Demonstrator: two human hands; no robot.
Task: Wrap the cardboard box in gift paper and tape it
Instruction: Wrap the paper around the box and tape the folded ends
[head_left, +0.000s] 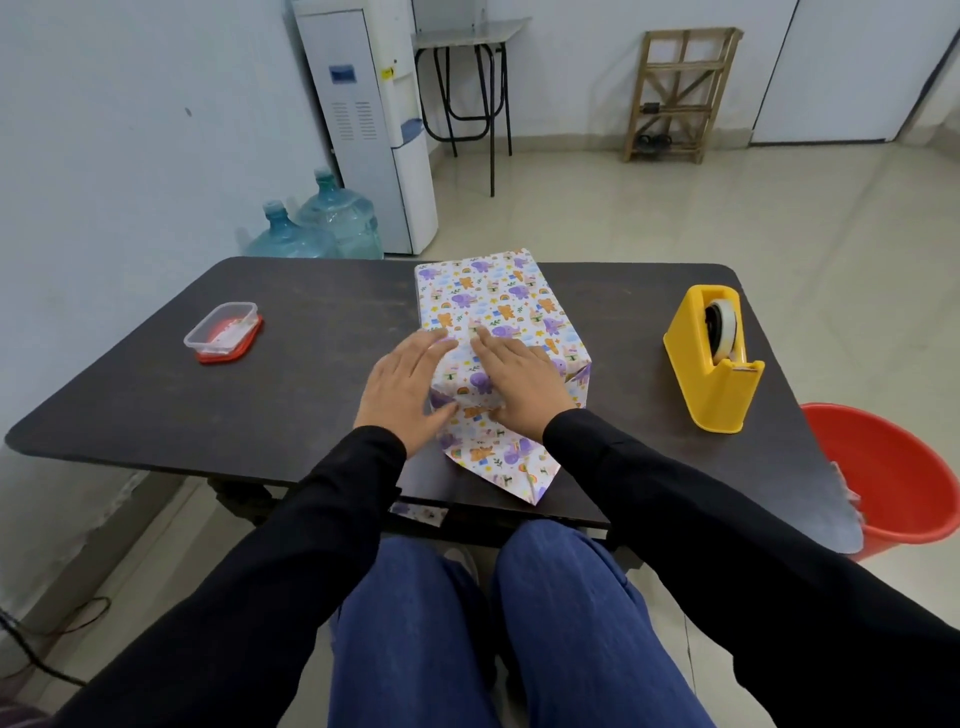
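Blue-trousered legs fill the bottom centre of the frame, and above them two black sleeves reach up toward the middle. The left hand (410, 387) lies flat, fingers straight and close together, pointing toward the upper right; it presses on the near left corner of the wrapped box (493, 306) and holds nothing. The right hand (519, 389) is also spread flat, fingers straight and angled toward the upper left, palm pressing the paper down on the box's near top edge. The thumbs of both hands come close together over the near end face.

At the centre of the dark surface (311, 338) stands the box, running lengthwise away from the viewer. The gift paper (493, 462) fully covers it: white, printed with purple elephants, orange bears and rainbows. At the near end the paper is folded into a pointed flap that lies on the surface just below the hands, its tip toward the lower right. At the far end the paper stands slightly above the box top.

A yellow tape dispenser (711, 358) stands at right of centre, well apart from the box. A clear plastic container (223, 330) sits on a red lid at left of centre. A red bucket (893, 478) stands on the floor at the right edge.
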